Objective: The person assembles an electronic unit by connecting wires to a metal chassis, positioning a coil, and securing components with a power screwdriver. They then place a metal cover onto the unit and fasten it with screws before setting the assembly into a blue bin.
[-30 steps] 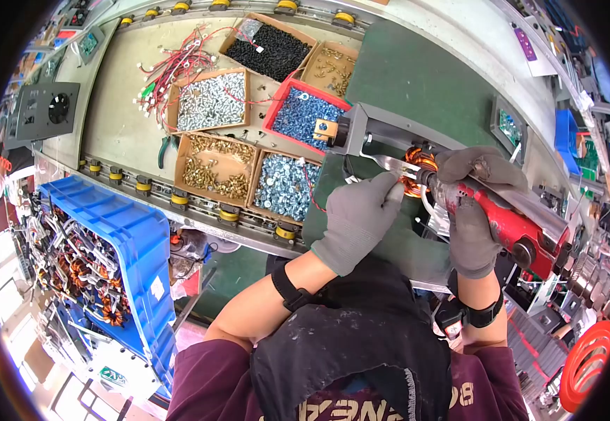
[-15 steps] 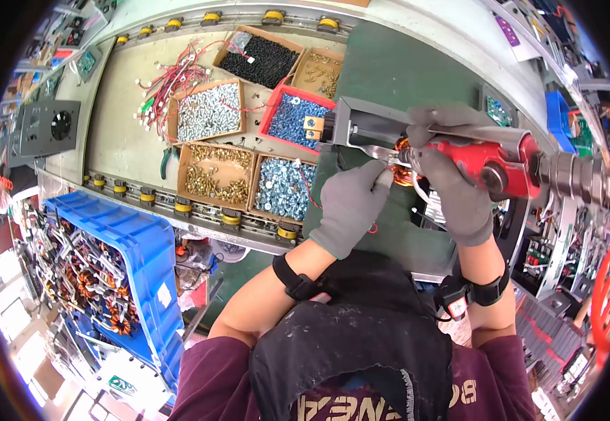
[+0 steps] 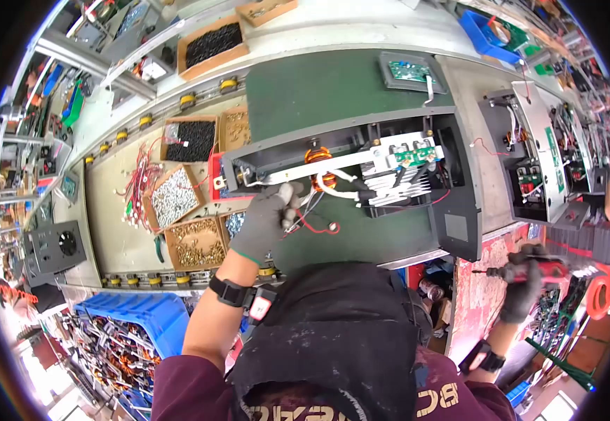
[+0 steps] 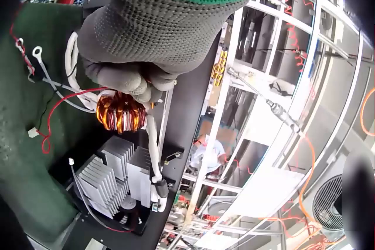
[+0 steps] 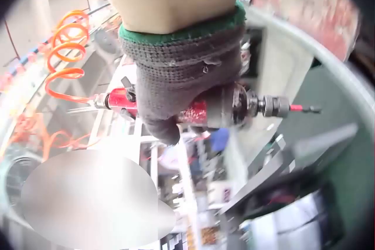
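Observation:
In the head view my gloved left hand (image 3: 263,221) is at the near side of a long dark metal chassis (image 3: 463,200), close to a copper-wound coil (image 3: 324,181). Its curled fingertips overlap the end of the coil (image 4: 121,112) in the left wrist view; I cannot tell what lies between them. Grey leads with a ring terminal (image 4: 37,51) and a thin red wire (image 4: 55,108) trail beside the coil. Away to the right, past the bench edge, my right hand (image 3: 521,298) grips a red air screwdriver (image 3: 540,271). Its bit (image 5: 307,109) points out free.
Boxes of screws (image 3: 175,196) and a wire bundle (image 3: 137,189) lie left on the bench. A circuit board (image 3: 410,71) is behind the chassis, and another open chassis (image 3: 540,151) stands to the right. An orange coiled hose (image 5: 67,45) runs from the screwdriver.
The right hand has carried the screwdriver away from the coil, rightward and down past the bench edge. The left hand stays near the coil and chassis. The head view has turned right.

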The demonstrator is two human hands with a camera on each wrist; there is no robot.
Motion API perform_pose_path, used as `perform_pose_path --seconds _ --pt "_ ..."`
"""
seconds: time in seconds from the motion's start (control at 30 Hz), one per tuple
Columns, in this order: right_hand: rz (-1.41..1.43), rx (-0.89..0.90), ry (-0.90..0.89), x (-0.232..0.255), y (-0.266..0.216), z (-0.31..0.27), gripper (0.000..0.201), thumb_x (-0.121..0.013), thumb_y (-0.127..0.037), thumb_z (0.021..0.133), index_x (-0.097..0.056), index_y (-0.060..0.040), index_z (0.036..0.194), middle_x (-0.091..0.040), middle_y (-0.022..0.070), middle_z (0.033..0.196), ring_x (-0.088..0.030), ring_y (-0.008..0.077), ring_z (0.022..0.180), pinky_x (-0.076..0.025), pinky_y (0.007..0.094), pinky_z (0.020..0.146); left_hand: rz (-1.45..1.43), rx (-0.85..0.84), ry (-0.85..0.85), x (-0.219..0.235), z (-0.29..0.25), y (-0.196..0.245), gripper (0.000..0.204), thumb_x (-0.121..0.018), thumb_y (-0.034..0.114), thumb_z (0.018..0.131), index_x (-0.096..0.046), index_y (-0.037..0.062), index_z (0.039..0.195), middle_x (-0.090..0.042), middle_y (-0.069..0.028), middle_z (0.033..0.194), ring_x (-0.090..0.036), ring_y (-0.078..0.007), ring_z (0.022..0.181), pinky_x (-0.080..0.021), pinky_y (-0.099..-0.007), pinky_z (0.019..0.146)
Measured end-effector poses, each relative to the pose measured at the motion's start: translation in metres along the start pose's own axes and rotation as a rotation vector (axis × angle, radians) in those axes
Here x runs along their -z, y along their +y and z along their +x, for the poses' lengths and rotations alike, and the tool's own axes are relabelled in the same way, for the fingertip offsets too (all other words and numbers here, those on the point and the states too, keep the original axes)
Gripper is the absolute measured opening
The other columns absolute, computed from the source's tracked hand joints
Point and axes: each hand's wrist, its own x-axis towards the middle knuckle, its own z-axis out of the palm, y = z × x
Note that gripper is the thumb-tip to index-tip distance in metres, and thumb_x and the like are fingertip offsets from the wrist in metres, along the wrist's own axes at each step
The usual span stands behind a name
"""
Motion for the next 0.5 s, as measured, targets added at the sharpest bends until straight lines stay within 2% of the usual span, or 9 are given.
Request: perform_pose_path --seconds 0.1,0.17,0.23,0.27,0.3,0.37,0.4,0.47,0.5 --pt "-0.447 -0.237 0.265 0.134 0.107 0.033 0.037 -0.064 -0.016 0.086 -0.051 -0.0048 0.118 -0.058 0.0068 0.1 -0.054 0.0103 0.084 -0.044 0.0236 0.055 -0.014 0.015 -0.004 -0.004 0.003 0.004 0.035 -0.054 0.032 0.094 -0.056 -0.0004 0.109 -0.052 0.0009 0.075 -0.046 -0.0075 0.06 -0.037 -0.0205 0.051" --pt "-0.666 -0.024 0.271 0.204 0.198 0.046 0.043 -0.067 -0.018 0.084 -0.05 -0.0022 0.12 -0.058 0.0052 0.101 -0.054 0.0108 0.081 -0.044 0.0259 0.059 0.006 0.087 0.027 -0.005 -0.001 0.006 0.035 -0.054 0.032 0.094 -0.056 -0.0004 0.108 -0.052 0.0 0.078 -0.047 -0.0083 0.062 -0.037 -0.0208 0.052" --pt "-0.865 0.006 0.268 0.256 0.255 0.042 0.05 -0.071 -0.023 0.081 -0.048 -0.0014 0.121 -0.057 0.0035 0.103 -0.054 0.0138 0.083 -0.045 0.0308 0.068 -0.024 0.071 -0.012 -0.004 0.002 0.003 0.036 -0.054 0.031 0.094 -0.056 -0.0009 0.109 -0.052 -0.001 0.08 -0.047 -0.0094 0.065 -0.038 -0.0228 0.054" --pt "-0.845 -0.213 0.258 0.255 0.254 0.036 0.058 -0.072 -0.026 0.078 -0.046 -0.0031 0.125 -0.057 0.0088 0.108 -0.056 0.0212 0.091 -0.046 0.038 0.078 0.001 0.088 0.012 -0.005 0.001 0.005 0.036 -0.055 0.03 0.094 -0.055 -0.0013 0.111 -0.053 -0.0016 0.081 -0.048 -0.0098 0.065 -0.039 -0.0231 0.054" --pt "-0.833 -0.217 0.233 0.248 0.25 0.036 0.058 -0.072 -0.026 0.078 -0.046 -0.0031 0.125 -0.057 0.0088 0.108 -0.056 0.0212 0.091 -0.046 0.038 0.078 0.026 0.106 0.028 -0.007 0.001 0.008 0.036 -0.055 0.03 0.094 -0.054 -0.0017 0.112 -0.053 -0.0021 0.082 -0.049 -0.0103 0.066 -0.039 -0.0234 0.055" --pt "-1.58 -0.41 0.225 0.221 0.226 0.035 0.06 -0.071 -0.026 0.077 -0.046 -0.0056 0.127 -0.059 0.0148 0.109 -0.058 0.0286 0.094 -0.046 0.0412 0.082 -0.033 0.133 0.044 -0.009 0.003 0.01 0.034 -0.055 0.025 0.094 -0.054 -0.0026 0.113 -0.055 -0.0034 0.084 -0.051 -0.0115 0.068 -0.041 -0.0236 0.058" --pt "-1.574 -0.406 0.221 0.209 0.213 0.034 0.06 -0.071 -0.026 0.077 -0.046 -0.0056 0.127 -0.059 0.0148 0.109 -0.058 0.0286 0.094 -0.046 0.0412 0.082 -0.114 0.146 0.05 -0.014 0.002 0.013 0.032 -0.055 0.023 0.094 -0.054 -0.0028 0.113 -0.056 -0.0037 0.085 -0.052 -0.012 0.068 -0.042 -0.0239 0.058" --pt "-1.686 -0.09 0.154 0.19 0.183 0.039 0.05 -0.068 -0.025 0.079 -0.051 -0.0061 0.122 -0.059 0.0192 0.108 -0.058 0.0341 0.095 -0.047 0.0433 0.081 -0.204 0.16 0.024 -0.01 0.007 0.01 0.031 -0.054 0.019 0.094 -0.054 -0.0045 0.113 -0.057 -0.0043 0.083 -0.053 -0.013 0.07 -0.044 -0.0245 0.061" --pt "-1.472 0.0 0.082 0.195 0.164 0.053 0.037 -0.064 -0.02 0.084 -0.057 -0.004 0.116 -0.06 0.0154 0.109 -0.059 0.0298 0.095 -0.048 0.0382 0.08 -0.208 0.15 0.017 -0.003 0.013 0.004 0.031 -0.054 0.019 0.094 -0.054 -0.0045 0.113 -0.057 -0.0043 0.083 -0.053 -0.013 0.07 -0.044 -0.0245 0.061"
